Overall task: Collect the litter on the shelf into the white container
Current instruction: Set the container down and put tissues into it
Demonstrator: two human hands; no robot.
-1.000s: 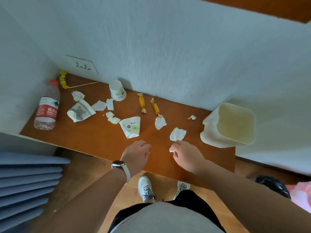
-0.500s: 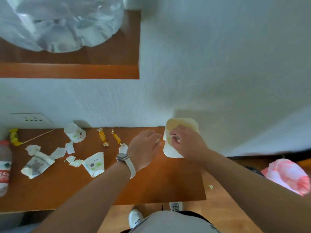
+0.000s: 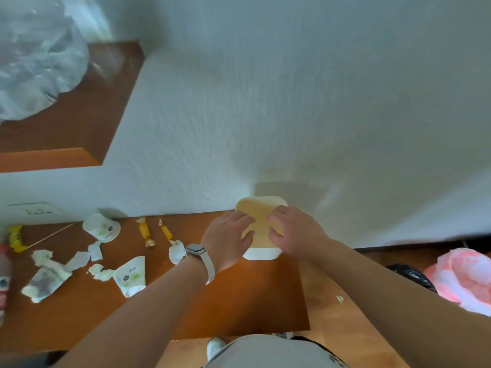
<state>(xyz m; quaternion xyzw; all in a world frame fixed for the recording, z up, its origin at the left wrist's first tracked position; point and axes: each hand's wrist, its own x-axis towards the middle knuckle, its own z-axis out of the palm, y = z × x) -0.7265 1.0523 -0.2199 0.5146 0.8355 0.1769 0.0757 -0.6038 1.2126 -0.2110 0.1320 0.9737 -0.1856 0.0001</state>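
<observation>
The white container (image 3: 261,255) stands at the back right of the brown shelf (image 3: 239,301), against the wall. My left hand (image 3: 228,241) and my right hand (image 3: 295,232) both hover over its opening, fingers spread, with nothing visible in them. Litter lies to the left on the shelf: a crumpled tissue (image 3: 177,251), two orange sweet wrappers (image 3: 144,231), two paper cups (image 3: 102,229) on their sides, torn paper scraps (image 3: 79,260), a flattened cup (image 3: 42,285), a yellow wrapper (image 3: 15,237) and a thin stick (image 3: 51,235).
A plastic bottle (image 3: 3,274) lies at the shelf's far left edge. A higher shelf holds a clear plastic bag (image 3: 34,57). Right of the shelf, on the floor, sit a black bag (image 3: 410,274) and a pink bag (image 3: 465,277). A wall socket (image 3: 34,209) is at the back left.
Both hands moved from the shelf's front to the container with white paper scraps. The scraps no longer show in the fingers, which have spread over the opening.
</observation>
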